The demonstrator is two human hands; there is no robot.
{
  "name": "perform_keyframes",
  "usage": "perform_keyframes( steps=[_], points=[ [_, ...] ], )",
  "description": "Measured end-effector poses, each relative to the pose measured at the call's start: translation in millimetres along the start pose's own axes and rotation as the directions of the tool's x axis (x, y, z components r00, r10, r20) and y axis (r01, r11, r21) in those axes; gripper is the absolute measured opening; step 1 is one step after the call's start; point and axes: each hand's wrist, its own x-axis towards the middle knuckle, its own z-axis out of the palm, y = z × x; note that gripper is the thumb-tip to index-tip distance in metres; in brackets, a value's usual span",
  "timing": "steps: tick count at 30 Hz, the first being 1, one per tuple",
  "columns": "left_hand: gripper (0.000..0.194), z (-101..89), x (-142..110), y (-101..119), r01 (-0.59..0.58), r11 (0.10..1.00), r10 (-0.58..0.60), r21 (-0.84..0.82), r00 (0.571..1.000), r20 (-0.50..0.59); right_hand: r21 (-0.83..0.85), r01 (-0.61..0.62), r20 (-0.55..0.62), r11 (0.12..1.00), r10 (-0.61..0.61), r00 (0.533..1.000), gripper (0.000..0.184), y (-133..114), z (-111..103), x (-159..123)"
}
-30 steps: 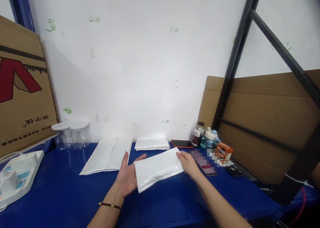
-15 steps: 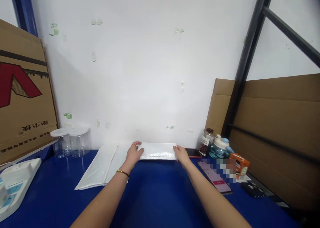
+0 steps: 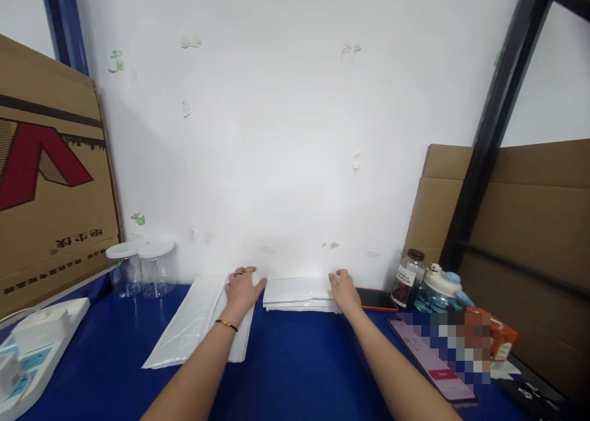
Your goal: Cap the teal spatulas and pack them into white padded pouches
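Observation:
A stack of folded white plastic mailers (image 3: 299,293) lies on the blue table against the wall. My left hand (image 3: 244,295) is off its left end, with the fingers spread and the thumb pointing at the stack. Beneath and beside that hand are larger flat white mailers (image 3: 188,319), two piles lying side by side; the hand hides part of them. At the stack's right end is my right hand (image 3: 345,292), fingers loosely bent and apart, touching or almost touching the edge. Neither hand grips anything that I can see.
Two clear lidded jars (image 3: 157,270) stand at the back left, near a white power strip (image 3: 59,332) and a large carton (image 3: 55,181). On the right are a dark phone (image 3: 378,299), a brown-capped bottle (image 3: 408,279), a teal water bottle (image 3: 440,292), a lit phone (image 3: 428,362) and an orange box (image 3: 502,335).
Both hands held a white folded mailer by its ends; now it lies on the stack and the hands have parted from it, the left moving further away. The view has shifted slightly.

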Motion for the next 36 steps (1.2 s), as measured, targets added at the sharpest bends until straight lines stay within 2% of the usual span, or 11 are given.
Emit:
perform_keyframes(
  steps=[3, 5, 9, 18, 20, 22, 25, 28, 30, 32, 36],
  points=[
    [0.079, -28.6, -1.1, -51.0, 0.223, 0.968, -0.221, 0.115, 0.975, -0.037, 0.177, 0.084, -0.162, 0.981, -0.055, 0.985, 0.041, 0.8, -24.4, -14.3],
    [0.091, -36.7, -7.7, -83.7, 0.321, 0.937, -0.333, 0.137, 0.94, 0.07, 0.302, 0.132, -0.201, 0.944, -0.072, 0.977, 0.04, 2.2, -36.3, -33.0],
    [0.066, -40.6, -24.6, -115.8, 0.208, 0.977, -0.211, 0.04, 0.969, 0.128, 0.514, 0.149, -0.193, 0.845, -0.055, 0.98, 0.038, 4.8, -47.1, -84.2],
    [0.042, -111.3, -35.6, -111.5, 0.161, 0.966, -0.182, -0.201, 0.979, -0.091, 0.627, 0.097, -0.037, 0.773, -0.095, 0.995, 0.033, 8.2, -39.8, -142.5],
    [0.042, -125.4, -49.9, -99.0, 0.164, 0.868, -0.198, -0.469, 0.98, -0.023, 0.659, 0.134, -0.013, 0.74, -0.167, 0.986, 0.034, -2.6, -41.6, -145.3],
    [0.044, -128.5, -71.5, -78.4, 0.222, 0.658, -0.082, -0.72, 0.971, 0.225, 0.705, 0.19, -0.024, 0.683, -0.245, 0.969, 0.037, -18.4, -45.8, -148.2],
    [0.046, -111.3, -107.6, -40.7, 0.398, 0.494, 0.296, -0.773, 0.759, 0.58, 0.778, 0.209, -0.02, 0.593, -0.308, 0.951, 0.052, -40.6, -51.4, -151.3],
    [0.047, -83.0, -132.7, -13.1, 0.491, 0.42, 0.488, -0.763, 0.587, 0.646, 0.78, 0.158, 0.039, 0.606, -0.298, 0.954, 0.051, -47.0, -49.4, -149.3],
    [0.047, -69.8, -138.7, -6.2, 0.578, 0.342, 0.517, -0.741, 0.542, 0.662, 0.8, 0.056, 0.108, 0.597, -0.234, 0.966, 0.039, -41.1, -43.4, -145.7],
    [0.057, -65.1, -138.4, -5.5, 0.651, 0.207, 0.5, -0.73, 0.571, 0.651, 0.876, -0.084, 0.153, 0.475, -0.107, 0.982, 0.037, -31.6, -35.8, -142.0],
    [0.096, -68.2, -136.8, 2.1, 0.456, -0.123, 0.434, -0.882, 0.824, 0.365, 0.953, -0.293, 0.284, 0.078, 0.108, 0.953, 0.027, -20.7, -22.3, -139.2]
  ],
)
